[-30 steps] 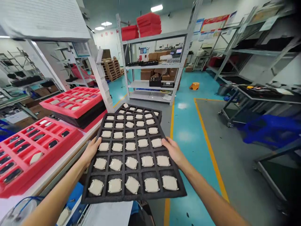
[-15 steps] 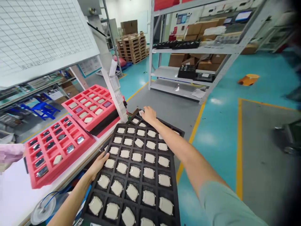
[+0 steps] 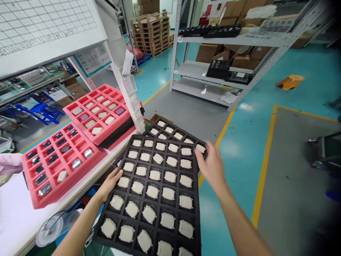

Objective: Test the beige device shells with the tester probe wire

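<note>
A black foam tray (image 3: 157, 183) filled with pale cream, rounded-square parts tilts up toward me in front. My left hand (image 3: 110, 183) grips its left edge, thumb on top. Beneath its far end lies a second black tray (image 3: 174, 128) at an angle, with similar pale parts in its pockets. My right hand (image 3: 213, 163) is at the right corner of this lower tray, close to the upper tray's right edge. Its thumb and fingers are apart, around a pale part (image 3: 200, 148) in the corner pocket; whether they touch it I cannot tell.
Two pink foam trays stand on the white bench at left: one (image 3: 80, 151) with dark shiny parts, one (image 3: 99, 92) with pale and purplish parts. A clear lidded tub (image 3: 50, 231) sits below. A grey metal shelf (image 3: 197, 90) and an orange stool (image 3: 290, 81) stand beyond.
My right hand has moved from the lower tray's far left corner to its right corner, leaving a pale part visible in the far pocket. My left hand keeps its hold.
</note>
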Motion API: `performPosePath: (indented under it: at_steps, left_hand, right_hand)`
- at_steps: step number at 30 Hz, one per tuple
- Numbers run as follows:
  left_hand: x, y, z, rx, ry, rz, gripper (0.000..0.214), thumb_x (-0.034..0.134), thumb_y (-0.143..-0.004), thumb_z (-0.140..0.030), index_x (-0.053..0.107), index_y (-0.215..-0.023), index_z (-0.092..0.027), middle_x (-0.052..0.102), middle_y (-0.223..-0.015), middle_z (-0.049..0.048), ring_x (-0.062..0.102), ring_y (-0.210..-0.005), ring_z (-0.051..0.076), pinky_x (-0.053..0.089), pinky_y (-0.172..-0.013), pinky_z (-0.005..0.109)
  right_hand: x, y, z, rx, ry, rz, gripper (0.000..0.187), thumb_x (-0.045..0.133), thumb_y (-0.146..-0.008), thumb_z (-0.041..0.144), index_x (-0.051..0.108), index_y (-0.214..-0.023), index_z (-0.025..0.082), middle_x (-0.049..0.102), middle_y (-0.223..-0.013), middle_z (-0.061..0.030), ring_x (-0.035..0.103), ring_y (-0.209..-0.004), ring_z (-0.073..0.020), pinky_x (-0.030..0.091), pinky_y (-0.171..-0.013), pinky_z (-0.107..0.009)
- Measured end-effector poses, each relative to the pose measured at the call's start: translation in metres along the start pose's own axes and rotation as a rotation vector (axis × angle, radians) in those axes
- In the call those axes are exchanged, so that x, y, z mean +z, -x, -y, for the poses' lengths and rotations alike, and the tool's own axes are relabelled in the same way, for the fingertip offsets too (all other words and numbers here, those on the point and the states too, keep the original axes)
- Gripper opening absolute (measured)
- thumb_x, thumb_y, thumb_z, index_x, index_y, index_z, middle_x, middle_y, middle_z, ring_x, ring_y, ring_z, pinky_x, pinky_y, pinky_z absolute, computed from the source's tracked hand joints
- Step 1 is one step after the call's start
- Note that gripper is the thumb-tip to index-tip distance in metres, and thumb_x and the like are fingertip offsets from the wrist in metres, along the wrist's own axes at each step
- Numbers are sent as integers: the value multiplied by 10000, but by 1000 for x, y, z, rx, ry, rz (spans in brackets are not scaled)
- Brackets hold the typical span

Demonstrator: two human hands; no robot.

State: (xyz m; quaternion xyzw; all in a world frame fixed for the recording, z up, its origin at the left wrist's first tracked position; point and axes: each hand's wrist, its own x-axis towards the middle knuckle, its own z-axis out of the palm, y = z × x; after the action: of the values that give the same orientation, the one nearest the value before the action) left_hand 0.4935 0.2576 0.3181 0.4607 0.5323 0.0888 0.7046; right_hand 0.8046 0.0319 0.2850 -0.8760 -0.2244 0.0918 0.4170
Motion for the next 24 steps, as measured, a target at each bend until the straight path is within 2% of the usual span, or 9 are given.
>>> performPosePath:
  at_steps: [2,3,5,7,10,12,16,20,24]
  left_hand:
    - [1,2,-1,10,1,-5,535,777,-878,-359,614,-1367,-219,806,-1018,90,789,-799,248,644,-683,338]
    - [1,4,-1,20,0,-8,544,775,-877,-368,607,-1372,-219,805,-1017,89,788,-802,249,643,-680,338]
    - [2,9,-3,54,-10,-9,568,773,-871,-388,591,-1385,-227,803,-1029,84,787,-821,249,639,-681,333]
    - [4,17,-8,100,-45,3,598,780,-859,-418,583,-1391,-229,798,-1064,86,785,-863,252,637,-704,334]
    - [13,22,-21,197,-155,59,624,790,-825,-510,618,-1349,-218,788,-1128,96,773,-952,263,630,-783,336]
    - [27,17,-36,262,-241,117,599,782,-812,-564,666,-1287,-219,784,-1150,91,759,-1002,269,619,-836,336]
    - [71,-18,-80,360,-414,237,431,741,-875,-516,729,-1155,-188,781,-1105,101,732,-1026,276,606,-885,376]
    - [105,-67,-121,477,-610,250,345,662,-979,-388,664,-1231,-152,692,-1226,104,694,-1056,240,594,-912,447]
    - [118,-105,-137,609,-790,185,395,660,-979,-386,624,-1308,-171,638,-1320,110,662,-1127,264,583,-939,475]
  right_hand:
    - [-5,85,-32,364,-183,58,903,447,-914,740,382,-1569,122,562,-1483,-259,589,-1309,-422,487,-1064,-568]
    - [-2,120,-41,475,-275,128,906,431,-891,789,444,-1537,153,595,-1465,-233,604,-1301,-418,509,-1049,-552]
    - [8,169,-46,511,-409,208,869,449,-856,827,558,-1444,196,641,-1440,-175,578,-1362,-393,504,-1092,-507]
    - [14,191,-39,477,-460,159,847,446,-856,832,591,-1407,205,665,-1418,-154,564,-1384,-377,487,-1121,-492]
    - [4,197,-29,475,-462,63,807,433,-886,808,584,-1418,220,678,-1409,-127,547,-1407,-361,468,-1143,-475]
    - [-8,201,-29,526,-427,20,801,416,-898,798,550,-1455,237,664,-1433,-112,537,-1418,-363,469,-1141,-470]
    - [-14,199,-27,532,-351,-66,848,341,-912,784,446,-1536,219,570,-1532,-134,487,-1459,-394,457,-1152,-511]
    - [19,173,-12,352,-255,-101,870,233,-947,719,325,-1588,139,536,-1537,-205,513,-1434,-374,447,-1156,-517]
    - [55,150,-3,225,-128,-37,860,104,-970,648,260,-1584,66,526,-1519,-258,510,-1436,-353,445,-1147,-512]
